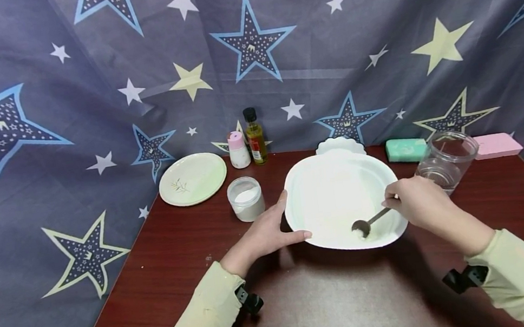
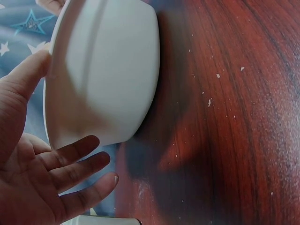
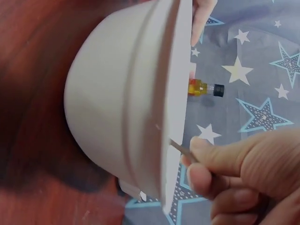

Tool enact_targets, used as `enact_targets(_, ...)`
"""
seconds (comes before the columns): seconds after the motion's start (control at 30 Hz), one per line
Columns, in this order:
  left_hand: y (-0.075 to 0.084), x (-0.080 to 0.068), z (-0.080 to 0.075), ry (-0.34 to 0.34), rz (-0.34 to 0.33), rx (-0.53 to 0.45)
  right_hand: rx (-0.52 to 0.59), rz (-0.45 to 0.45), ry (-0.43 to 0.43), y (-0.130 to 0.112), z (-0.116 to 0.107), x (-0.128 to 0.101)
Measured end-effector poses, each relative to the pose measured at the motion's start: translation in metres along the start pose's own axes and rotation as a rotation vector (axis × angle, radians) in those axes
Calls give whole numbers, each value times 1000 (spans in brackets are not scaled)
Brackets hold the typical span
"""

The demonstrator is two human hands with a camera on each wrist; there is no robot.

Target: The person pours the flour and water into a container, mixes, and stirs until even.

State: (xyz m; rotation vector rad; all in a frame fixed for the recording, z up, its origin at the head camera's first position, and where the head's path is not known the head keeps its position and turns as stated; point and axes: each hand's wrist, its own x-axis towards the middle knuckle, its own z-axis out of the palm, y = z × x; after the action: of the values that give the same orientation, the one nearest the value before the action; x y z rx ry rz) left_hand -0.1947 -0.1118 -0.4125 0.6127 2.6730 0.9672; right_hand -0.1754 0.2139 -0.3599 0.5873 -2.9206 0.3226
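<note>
A large white basin (image 1: 339,192) stands near the middle of the table. My left hand (image 1: 265,231) holds its left side, thumb on the near rim and the other fingers spread along the outside. From the left wrist, the left hand (image 2: 42,154) shows some fingertips free of the wall. With thumb and fingers my right hand (image 1: 419,201) pinches the handle of a small dark metal spoon (image 1: 362,226) over the basin's right rim. The spoon's bowl is down in the basin, at a little pale, whitish stuff. In the right wrist view only the spoon's handle (image 3: 183,150) shows; the basin wall hides the rest.
Left of the basin are a jar of white powder (image 1: 247,201) and an oval plate (image 1: 192,179). Behind stand a pink-capped shaker (image 1: 239,152), an oil bottle (image 1: 256,139) and a scalloped white dish (image 1: 340,145). A clear jar (image 1: 446,162), green block (image 1: 406,150) and pink block (image 1: 497,145) lie right.
</note>
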Motion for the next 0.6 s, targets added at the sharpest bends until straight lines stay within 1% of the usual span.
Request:
enact_targets(0.1, 0, 0, 0, 0, -1, 5, 53, -12, 21, -5, 8, 2)
enact_targets(0.17, 0, 0, 0, 0, -2, 11, 67, -17, 48, -9, 13, 3)
enact_targets(0.4, 0, -1, 0, 8, 1, 27, 56, 10, 118, -24, 30, 10)
enact_targets(0.6, 1, -1, 0, 15, 6, 31, 53, 23, 154, -29, 42, 18)
